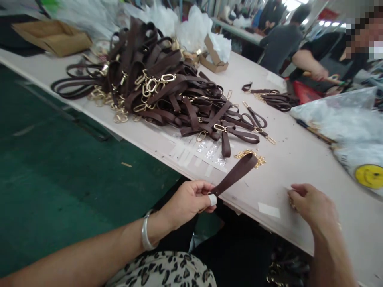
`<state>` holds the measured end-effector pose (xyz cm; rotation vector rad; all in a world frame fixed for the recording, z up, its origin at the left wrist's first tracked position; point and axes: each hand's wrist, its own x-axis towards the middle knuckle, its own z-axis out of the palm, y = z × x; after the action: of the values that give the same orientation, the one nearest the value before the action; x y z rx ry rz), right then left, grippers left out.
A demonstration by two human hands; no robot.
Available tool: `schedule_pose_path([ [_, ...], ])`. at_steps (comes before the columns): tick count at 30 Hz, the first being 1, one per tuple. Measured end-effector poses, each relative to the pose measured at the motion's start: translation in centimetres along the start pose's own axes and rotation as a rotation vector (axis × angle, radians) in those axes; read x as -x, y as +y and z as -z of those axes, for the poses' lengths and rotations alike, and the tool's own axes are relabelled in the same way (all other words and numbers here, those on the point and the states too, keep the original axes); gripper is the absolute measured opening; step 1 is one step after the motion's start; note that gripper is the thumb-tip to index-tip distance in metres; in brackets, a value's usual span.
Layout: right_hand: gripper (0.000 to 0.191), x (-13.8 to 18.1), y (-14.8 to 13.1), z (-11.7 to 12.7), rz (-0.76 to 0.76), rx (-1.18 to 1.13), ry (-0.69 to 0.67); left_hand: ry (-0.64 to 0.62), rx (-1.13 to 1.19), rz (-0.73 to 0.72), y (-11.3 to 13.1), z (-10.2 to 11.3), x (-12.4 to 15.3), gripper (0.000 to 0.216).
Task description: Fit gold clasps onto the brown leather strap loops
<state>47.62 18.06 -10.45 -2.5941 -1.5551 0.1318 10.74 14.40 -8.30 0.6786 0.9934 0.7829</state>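
Observation:
My left hand (191, 201) pinches the lower end of a looped brown leather strap (236, 174) at the table's front edge, white tape around one finger. The strap's loop points up and right, over a small heap of gold metal pieces (260, 160). Off to the right, my right hand (312, 207) is closed low over the tabletop, fingers curled; what they hold, if anything, is too small or hidden to name. A large pile of brown straps (161, 79) with gold oval clasps lies beyond my left hand.
The pale table (278, 175) runs diagonally, with a cardboard tray (54, 38) at far left. A smaller strap bundle (277, 99) lies far right, near a plastic bag (338, 123) and a yellow smiley disc (369, 176). A co-worker's hand (318, 72) holds a tool across the table.

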Motion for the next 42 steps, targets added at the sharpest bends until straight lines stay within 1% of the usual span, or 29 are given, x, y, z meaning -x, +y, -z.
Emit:
schedule_pose_path([
  [2, 0.029, 0.8, -0.5, -0.2, 0.025, -0.062, 0.052, 0.011, 0.014, -0.004, -0.2, -0.1, -0.1, 0.020],
  [3, 0.027, 1.7, -1.2, -0.2, 0.040, -0.134, 0.095, 0.019, 0.023, -0.005, -0.3, -0.1, -0.2, 0.020],
  [5, 0.026, 4.4, -3.1, -0.4, 0.072, -0.424, 0.141, 0.023, 0.038, -0.014, -0.5, -0.3, -0.3, 0.019],
  [6, 0.028, 6.0, -4.4, -0.5, 0.088, -0.617, 0.129, 0.018, 0.038, -0.021, -0.6, -0.4, -0.4, 0.018],
  [8, 0.032, 9.3, -7.3, -0.6, 0.139, -0.957, 0.039, 0.005, 0.031, -0.037, -0.8, -0.7, -0.6, 0.017],
  [9, 0.031, 10.9, -8.7, -0.7, 0.170, -1.062, 0.000, 0.000, 0.026, -0.045, -0.9, -0.8, -0.7, 0.016],
  [11, 0.025, 13.3, -11.1, -1.1, 0.250, -1.176, -0.061, -0.010, 0.004, -0.070, -1.0, -0.9, -0.7, 0.016],
  [13, 0.020, 14.7, -12.6, -1.7, 0.323, -1.218, -0.085, -0.022, -0.038, -0.107, -1.2, -1.0, -0.7, 0.016],
  [15, 0.017, 15.3, -13.3, -2.3, 0.373, -1.207, -0.082, -0.035, -0.089, -0.155, -1.4, -1.0, -0.5, 0.016],
  [19, 0.016, 15.5, -13.3, -3.0, 0.397, -1.078, 0.036, -0.051, -0.199, -0.253, -1.5, -0.7, -0.2, 0.015],
  [21, 0.015, 15.6, -13.3, -2.9, 0.416, -1.015, 0.096, -0.038, -0.272, -0.293, -1.4, -0.6, 0.1, 0.016],
  [23, 0.013, 15.7, -13.5, -2.5, 0.463, -0.959, 0.120, -0.015, -0.357, -0.340, -1.3, -0.5, 0.3, 0.014],
  [28, 0.002, 15.7, -13.7, -1.8, 0.645, -0.913, 0.180, 0.012, -0.581, -0.513, -1.1, -0.2, 0.7, 0.011],
  [31, 0.008, 15.8, -13.5, -1.6, 0.716, -0.919, 0.205, 0.002, -0.665, -0.639, -1.2, -0.1, 0.9, 0.013],
  [33, 0.009, 16.0, -13.4, -1.6, 0.693, -0.941, 0.200, -0.007, -0.715, -0.719, -1.3, 0.0, 0.9, 0.016],
  [35, 0.010, 16.3, -13.5, -1.6, 0.610, -0.976, 0.203, -0.023, -0.762, -0.794, -1.4, 0.1, 1.0, 0.019],
  [37, 0.017, 16.6, -13.8, -1.8, 0.482, -1.087, 0.186, -0.040, -0.804, -0.857, -1.4, 0.2, 1.1, 0.023],
  [40, 0.031, 17.1, -14.3, -2.1, 0.268, -1.315, 0.096, -0.068, -0.866, -0.925, -1.6, 0.4, 0.9, 0.026],
  [42, 0.036, 17.5, -14.3, -2.5, 0.151, -1.360, 0.041, -0.100, -0.907, -0.958, -1.7, 0.4, 0.6, 0.028],
])
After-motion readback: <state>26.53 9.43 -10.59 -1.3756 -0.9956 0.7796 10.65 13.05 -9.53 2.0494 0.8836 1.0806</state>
